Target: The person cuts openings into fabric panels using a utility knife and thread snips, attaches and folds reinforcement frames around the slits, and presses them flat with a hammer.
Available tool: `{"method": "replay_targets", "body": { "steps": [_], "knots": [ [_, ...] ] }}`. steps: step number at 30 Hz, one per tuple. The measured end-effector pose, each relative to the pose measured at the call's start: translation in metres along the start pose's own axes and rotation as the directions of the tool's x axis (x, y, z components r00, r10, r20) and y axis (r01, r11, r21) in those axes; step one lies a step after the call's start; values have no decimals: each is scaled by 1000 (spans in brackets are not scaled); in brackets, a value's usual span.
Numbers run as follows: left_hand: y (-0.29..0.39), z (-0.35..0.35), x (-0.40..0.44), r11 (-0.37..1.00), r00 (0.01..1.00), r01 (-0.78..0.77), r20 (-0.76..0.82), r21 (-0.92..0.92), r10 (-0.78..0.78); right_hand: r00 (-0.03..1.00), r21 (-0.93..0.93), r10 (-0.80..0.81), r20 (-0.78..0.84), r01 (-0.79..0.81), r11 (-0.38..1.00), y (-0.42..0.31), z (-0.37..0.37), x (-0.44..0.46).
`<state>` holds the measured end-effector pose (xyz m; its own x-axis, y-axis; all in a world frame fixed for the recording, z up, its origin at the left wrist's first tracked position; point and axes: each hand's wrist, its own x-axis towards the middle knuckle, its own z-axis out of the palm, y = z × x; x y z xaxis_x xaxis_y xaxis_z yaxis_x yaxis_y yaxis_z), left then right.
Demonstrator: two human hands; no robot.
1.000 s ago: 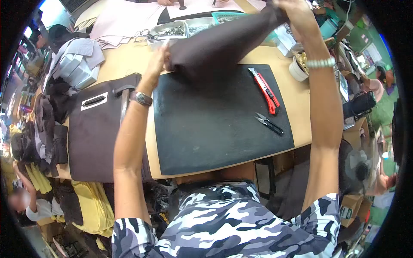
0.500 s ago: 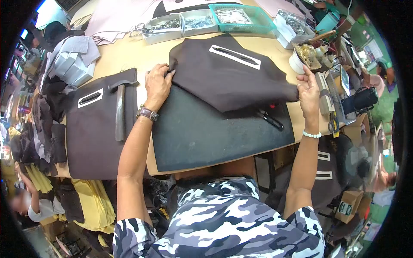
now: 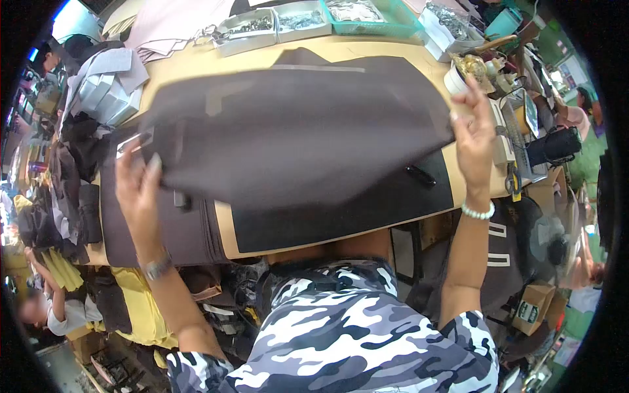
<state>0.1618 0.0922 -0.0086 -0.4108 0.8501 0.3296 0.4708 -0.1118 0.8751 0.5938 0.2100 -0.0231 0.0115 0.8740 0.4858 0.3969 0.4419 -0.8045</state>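
Observation:
A dark brown fabric piece (image 3: 295, 131) stretches across the table, lifted and blurred by motion. At its left end, my left hand (image 3: 139, 183) is smeared, with the fingers partly spread; its grip is unclear. My right hand (image 3: 473, 134) pinches the cloth's right edge with thumb and fingers. Beneath the cloth lies a black mat (image 3: 301, 232), with dark snips (image 3: 420, 175) partly showing near its right side. On the left is a stack of dark brown fabric (image 3: 154, 229); the end of a hammer (image 3: 181, 200) shows there. The red cutter is hidden.
White boxes of small metal parts (image 3: 246, 31) and a teal basket (image 3: 373, 26) stand at the back. A white tub (image 3: 454, 82) is at the right. Grey-white cloth (image 3: 108, 69) sits at the left. Another person (image 3: 56, 311) is at the far left.
My left hand has moved left and down from the mat toward the fabric stack. The brown piece has spread out leftward, covering most of the hammer. My right hand has stayed near the right edge.

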Motion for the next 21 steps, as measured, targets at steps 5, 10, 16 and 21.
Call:
{"method": "replay_targets", "body": {
  "steps": [5,10,16,21],
  "knots": [
    [1,-6,-114,912,885,406,226,50,-406,973,-218,191,133,-159,963,14,-3,-59],
    [16,-21,-131,824,925,4,312,566,-218,978,-601,23,208,109,791,5,-3,-76],
    [61,65,-69,810,900,-418,305,411,310,898,-347,-166,407,320,882,-31,59,-41],
    [29,155,-69,840,813,-464,512,281,277,749,-152,-90,657,248,957,-2,92,-45]
  ]
}}
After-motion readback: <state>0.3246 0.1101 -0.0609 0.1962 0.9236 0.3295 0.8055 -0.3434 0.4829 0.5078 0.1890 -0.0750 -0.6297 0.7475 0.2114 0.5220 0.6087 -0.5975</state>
